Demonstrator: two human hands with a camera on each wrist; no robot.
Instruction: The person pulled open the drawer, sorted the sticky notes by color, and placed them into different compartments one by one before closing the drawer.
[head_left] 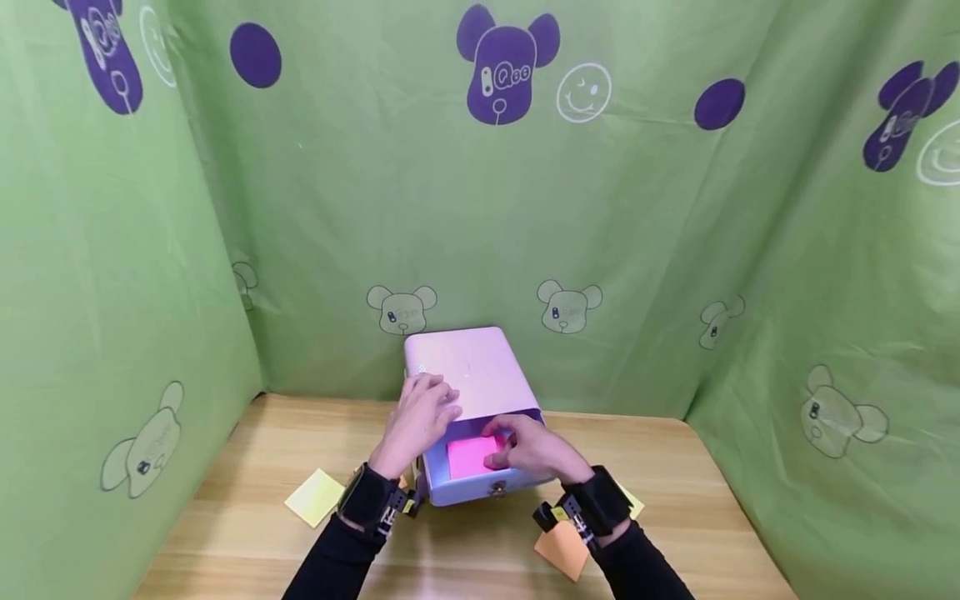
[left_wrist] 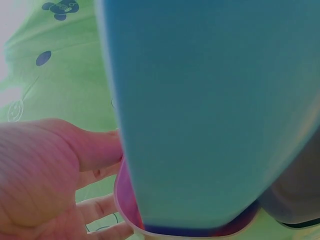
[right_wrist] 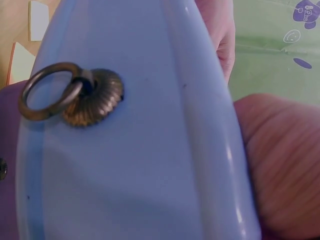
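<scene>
A small cabinet with a pale pink top (head_left: 472, 367) stands against the green cloth, its light-blue drawer (head_left: 442, 492) pulled out toward me. Inside the drawer is a bright pink sticky note pad (head_left: 465, 458). My right hand (head_left: 536, 450) reaches over the drawer's right side and holds the pad near its right edge with bent fingers and thumb. My left hand (head_left: 416, 421) rests on the cabinet's front left edge, fingers over the top. A brass ring pull (right_wrist: 95, 97) hangs on the drawer front in the right wrist view. Blue drawer surface fills most of the left wrist view.
A yellow sticky note pad (head_left: 315, 497) lies on the wooden table (head_left: 247, 500) to the left. At the right are an orange pad (head_left: 564, 550) and a yellow one (head_left: 632, 500), partly behind my wrist. Green cloth walls (head_left: 480, 192) enclose the table's back and sides.
</scene>
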